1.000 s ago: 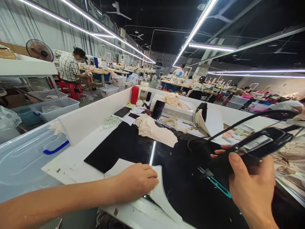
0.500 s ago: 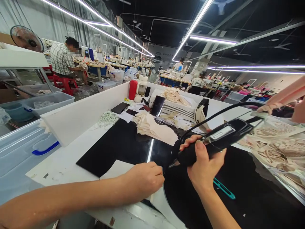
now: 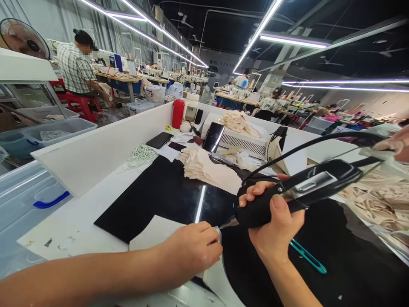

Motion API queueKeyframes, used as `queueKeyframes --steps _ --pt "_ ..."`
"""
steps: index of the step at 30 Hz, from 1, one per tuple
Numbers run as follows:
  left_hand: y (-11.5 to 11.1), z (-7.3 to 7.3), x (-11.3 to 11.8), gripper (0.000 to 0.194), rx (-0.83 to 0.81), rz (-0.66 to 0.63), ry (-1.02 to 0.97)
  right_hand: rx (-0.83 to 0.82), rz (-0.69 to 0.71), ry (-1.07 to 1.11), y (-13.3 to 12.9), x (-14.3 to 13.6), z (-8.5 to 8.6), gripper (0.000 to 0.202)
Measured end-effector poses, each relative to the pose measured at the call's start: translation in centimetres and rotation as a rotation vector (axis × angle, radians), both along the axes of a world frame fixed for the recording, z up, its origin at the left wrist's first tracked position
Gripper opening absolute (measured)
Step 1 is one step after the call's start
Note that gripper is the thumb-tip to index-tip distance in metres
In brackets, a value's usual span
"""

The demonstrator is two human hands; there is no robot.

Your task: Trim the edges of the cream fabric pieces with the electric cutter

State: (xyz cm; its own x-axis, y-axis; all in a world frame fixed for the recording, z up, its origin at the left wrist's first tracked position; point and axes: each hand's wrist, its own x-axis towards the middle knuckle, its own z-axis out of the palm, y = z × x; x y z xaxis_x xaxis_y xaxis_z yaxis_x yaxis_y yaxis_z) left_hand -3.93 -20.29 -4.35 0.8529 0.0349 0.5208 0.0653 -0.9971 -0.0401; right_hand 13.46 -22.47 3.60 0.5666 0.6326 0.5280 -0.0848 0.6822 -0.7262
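Observation:
My right hand [image 3: 277, 232] is wrapped round a black corded hand tool [image 3: 319, 183] with a silver panel on its side. The tool's narrow metal tip points left, close to the fingers of my left hand [image 3: 193, 251]. That hand is closed, pinching the edge of a pale fabric piece [image 3: 156, 232] over the dark work surface [image 3: 153, 187]; its fingertips are partly hidden. Cream fabric pieces [image 3: 207, 168] lie stacked just beyond. Beside my right wrist lies a teal looped tool [image 3: 308, 256].
Another person's hand [image 3: 391, 145] is at the tool's rear end, by the cable. Beige cloth [image 3: 380, 209] is heaped at right. A phone [image 3: 214, 136], red bottle [image 3: 178, 114] and white machine [image 3: 243, 145] stand behind. White partitions [image 3: 111, 145] edge the table.
My right hand and the tool have shifted slightly right in view. The metal tip is now nearer my left fingers. The other person's hand has moved right.

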Motion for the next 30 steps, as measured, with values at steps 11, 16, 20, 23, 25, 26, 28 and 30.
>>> queueKeyframes --steps 11,16,20,23,25,26,28,30 --pt "-0.4 0.5 -0.4 0.013 -0.165 0.093 0.029 0.002 0.045 0.010 -0.1 -0.2 -0.4 0.045" --pt "-0.4 0.8 -0.5 0.014 -0.171 0.101 0.014 0.005 0.033 0.008 -0.1 -0.3 -0.6 0.043" --pt "-0.4 0.3 -0.7 0.011 -0.119 0.089 0.030 0.012 0.031 0.004 -0.1 -0.4 -0.7 0.043" --pt "-0.5 0.0 -0.9 0.012 -0.065 0.075 0.063 0.010 0.025 -0.001 0.0 -0.5 -0.7 0.043" --pt "-0.8 0.0 -1.1 0.014 -0.041 0.076 0.078 0.013 0.025 -0.004 -0.1 -0.5 -0.7 0.043" --pt "-0.9 0.1 -1.2 0.015 -0.032 0.081 0.088 0.015 0.025 -0.004 -0.1 -0.6 -0.8 0.043" --pt "-1.1 0.4 -1.3 0.017 -0.022 0.091 0.107 0.015 0.026 -0.006 -0.2 -0.6 -0.8 0.043" --pt "-1.3 0.7 -1.4 0.017 -0.014 0.098 0.114 0.010 0.029 -0.009 -0.3 -0.6 -0.8 0.044"
